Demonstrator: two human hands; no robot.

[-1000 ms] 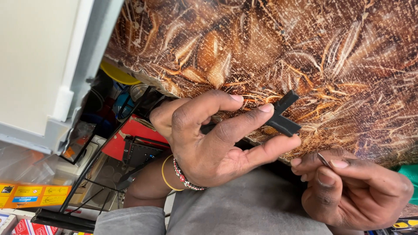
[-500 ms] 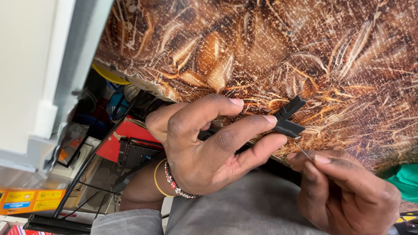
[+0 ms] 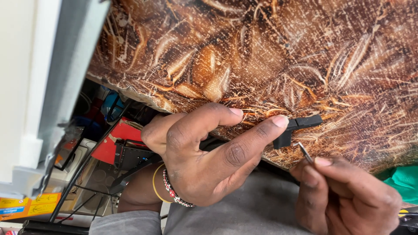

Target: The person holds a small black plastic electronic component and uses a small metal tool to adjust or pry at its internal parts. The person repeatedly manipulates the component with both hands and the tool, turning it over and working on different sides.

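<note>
A brown patterned cloth (image 3: 270, 56) fills the upper part of the view, and one small black part (image 3: 296, 129) lies on it close to its lower edge. Everything else is placed from that part.

The left hand (image 3: 204, 165) comes in from the lower left of the part. Its fingers are curled closed, with the tip of one finger pressed against the part's left end, pinning it to the cloth; another finger rests on the cloth just left of the part. The hand's bulk hides the cloth edge below and left of the part. Two bracelets sit on this wrist, one yellow band (image 3: 155, 185) and one beaded band (image 3: 173, 191).

The right hand (image 3: 344, 198) lies just below and right of the part. Its fingers are pinched shut on one thin metal pin (image 3: 305, 151), whose tip stands just under the part, touching it or nearly so; which cannot be told.

Below the part, between the two hands, grey fabric (image 3: 244, 213) covers the person's lap. Far left of the part, under the cloth's edge, stands a red box (image 3: 114, 141) with black metal rods (image 3: 82, 174) crossing in front of it. A white post (image 3: 39, 87) runs up the far left side. A patch of green (image 3: 402, 182) shows right of the part, beneath the cloth edge.
</note>
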